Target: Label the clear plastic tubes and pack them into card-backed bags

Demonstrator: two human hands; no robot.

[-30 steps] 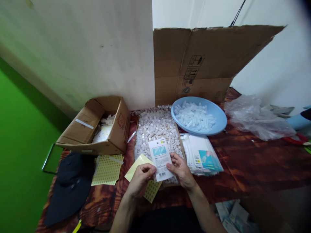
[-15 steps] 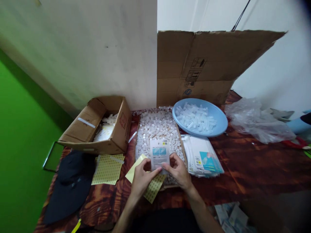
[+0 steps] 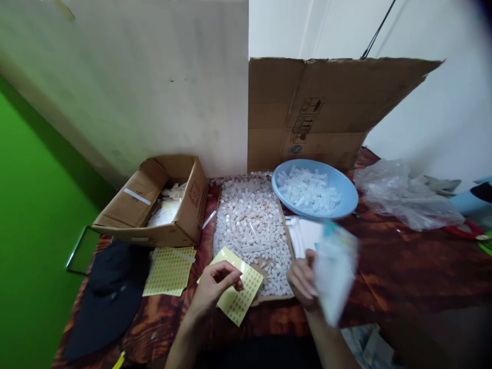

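My right hand (image 3: 303,279) grips a small white packet (image 3: 334,271) that is smeared by motion, over the stack of printed packets (image 3: 307,234). My left hand (image 3: 213,284) is curled in a pinch over a yellow sticker sheet (image 3: 238,294) lying at the near end of a flat cardboard tray (image 3: 269,297) full of small white plastic pieces (image 3: 249,225). Whether the left fingers hold a sticker is too small to tell.
A blue bowl (image 3: 342,197) of clear tubes stands behind the packets. An open cardboard box (image 3: 154,205) sits at the left, another yellow sticker sheet (image 3: 169,264) and a black cap (image 3: 103,297) before it. A cardboard sheet (image 3: 326,107) leans on the wall; crumpled plastic (image 3: 403,197) lies right.
The packet that both hands held over the tray has swung to the right in my right hand. My left hand let go and dropped to the yellow sticker sheet.
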